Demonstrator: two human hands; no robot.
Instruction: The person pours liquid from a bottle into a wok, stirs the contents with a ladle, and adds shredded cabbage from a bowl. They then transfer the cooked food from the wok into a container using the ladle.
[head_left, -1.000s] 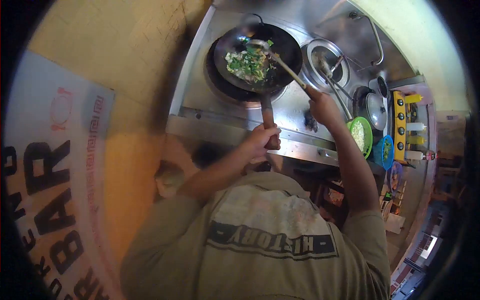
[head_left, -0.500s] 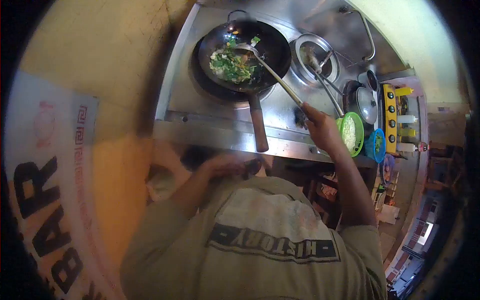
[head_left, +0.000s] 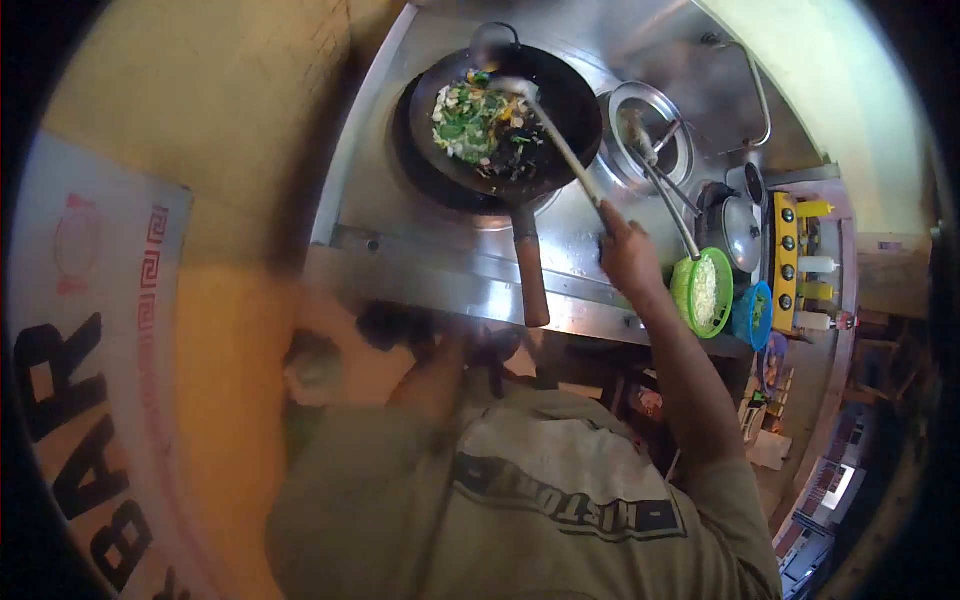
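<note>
My right hand [head_left: 628, 256] is closed round the long handle of a ladle [head_left: 560, 142]. The ladle's bowl is in the black wok [head_left: 565, 110], touching chopped greens and pale pieces of food [head_left: 468, 128]. The wok sits on a burner, its wooden handle [head_left: 533, 275] pointing toward me with no hand on it. Below the stove's front edge is my left hand [head_left: 448, 350], blurred and dark, near black parts [head_left: 492, 345] under the counter. Its fingers cannot be made out.
Right of the wok, more long-handled tools lie across a round metal pan [head_left: 683, 150]. Beyond are a green basket [head_left: 683, 297] of white shreds, a blue basket [head_left: 741, 318], a lidded pot [head_left: 742, 230] and a yellow rack [head_left: 786, 250] with squeeze bottles. A wall borders the left.
The ladle has shifted within the wok, and the food is spread differently. My left forearm has moved right and is more upright. The whole view has shifted slightly.
</note>
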